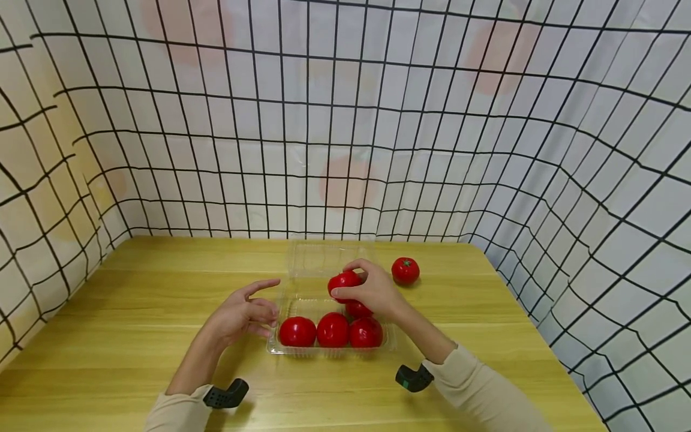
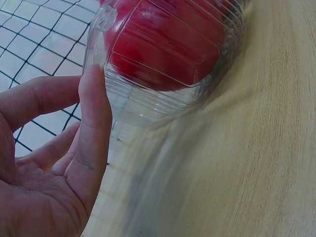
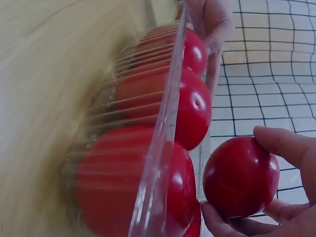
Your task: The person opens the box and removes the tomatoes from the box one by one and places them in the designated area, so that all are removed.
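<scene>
A clear plastic clamshell box (image 1: 329, 350) lies on the table with its lid (image 1: 324, 259) folded back. In its front row sit three red tomatoes (image 1: 333, 330), and another tomato (image 1: 356, 309) shows partly behind them at the right. My right hand (image 1: 375, 291) holds a tomato (image 3: 241, 177) between thumb and fingers just above the box's right rear part. At the box's left end, my left hand (image 1: 243, 312) pinches the rim between thumb and a finger, with the index finger stretched out. In the left wrist view the thumb (image 2: 94, 118) touches the rim.
One more tomato (image 1: 405, 271) with a green calyx lies on the wooden table (image 1: 162, 288), right of the lid. Black wire mesh (image 1: 308, 144) before a pale backing stands along the back and both sides. Dark wrist mounts (image 1: 227, 395) sit on both sleeves.
</scene>
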`<state>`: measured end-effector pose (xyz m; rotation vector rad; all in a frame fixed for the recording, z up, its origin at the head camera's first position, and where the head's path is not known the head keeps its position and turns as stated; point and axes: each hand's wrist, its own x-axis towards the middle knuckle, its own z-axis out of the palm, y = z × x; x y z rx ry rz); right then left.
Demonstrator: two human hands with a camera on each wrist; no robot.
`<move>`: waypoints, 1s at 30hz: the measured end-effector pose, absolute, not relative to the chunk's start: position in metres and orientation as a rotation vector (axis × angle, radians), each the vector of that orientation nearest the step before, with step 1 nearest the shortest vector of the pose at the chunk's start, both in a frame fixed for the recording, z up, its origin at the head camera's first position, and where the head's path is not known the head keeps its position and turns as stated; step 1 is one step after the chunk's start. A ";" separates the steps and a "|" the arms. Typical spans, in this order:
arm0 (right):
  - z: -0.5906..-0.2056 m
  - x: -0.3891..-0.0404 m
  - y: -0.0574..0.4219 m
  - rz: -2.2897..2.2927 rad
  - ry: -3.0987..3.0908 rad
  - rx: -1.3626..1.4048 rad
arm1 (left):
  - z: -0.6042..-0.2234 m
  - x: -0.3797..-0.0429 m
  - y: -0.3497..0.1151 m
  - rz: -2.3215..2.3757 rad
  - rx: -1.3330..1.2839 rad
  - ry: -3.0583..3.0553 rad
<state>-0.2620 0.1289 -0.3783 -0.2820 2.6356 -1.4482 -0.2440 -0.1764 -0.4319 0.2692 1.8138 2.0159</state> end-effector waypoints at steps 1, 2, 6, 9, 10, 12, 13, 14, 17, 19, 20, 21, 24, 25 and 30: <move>-0.378 -0.262 0.130 -1.445 2.635 -0.285 | -0.432 -0.244 -0.176 2.016 0.268 1.814; -0.377 -0.262 0.131 -1.443 2.638 -0.290 | -0.432 -0.244 -0.177 2.015 0.268 1.815; -0.374 -0.260 0.134 -1.457 2.646 -0.286 | -0.431 -0.244 -0.177 2.015 0.261 1.817; -0.372 -0.259 0.138 -1.473 2.653 -0.283 | -0.431 -0.243 -0.176 2.013 0.257 1.824; -0.371 -0.260 0.140 -1.472 2.657 -0.284 | -0.430 -0.243 -0.176 2.014 0.255 1.825; -0.370 -0.260 0.143 -1.463 2.669 -0.277 | -0.430 -0.243 -0.175 2.013 0.254 1.829; -0.370 -0.261 0.144 -1.451 2.680 -0.275 | -0.430 -0.243 -0.175 2.012 0.253 1.829; -0.369 -0.262 0.146 -1.439 2.689 -0.274 | -0.430 -0.243 -0.175 2.012 0.253 1.828; -0.367 -0.262 0.150 -1.397 2.719 -0.266 | -0.430 -0.243 -0.175 2.010 0.253 1.828; -0.366 -0.262 0.153 -1.375 2.733 -0.272 | -0.430 -0.243 -0.174 2.010 0.252 1.828; -0.365 -0.262 0.154 -1.367 2.736 -0.277 | -0.430 -0.243 -0.174 2.010 0.251 1.829; -0.364 -0.261 0.156 -1.363 2.736 -0.279 | -0.430 -0.243 -0.174 2.010 0.250 1.831; -0.363 -0.260 0.161 -1.362 2.739 -0.281 | -0.430 -0.243 -0.174 2.009 0.246 1.833; -0.362 -0.260 0.163 -1.359 2.744 -0.285 | -0.430 -0.242 -0.174 2.009 0.246 1.833; -0.363 -0.260 0.171 -1.345 2.770 -0.279 | -0.429 -0.242 -0.175 2.012 0.254 1.820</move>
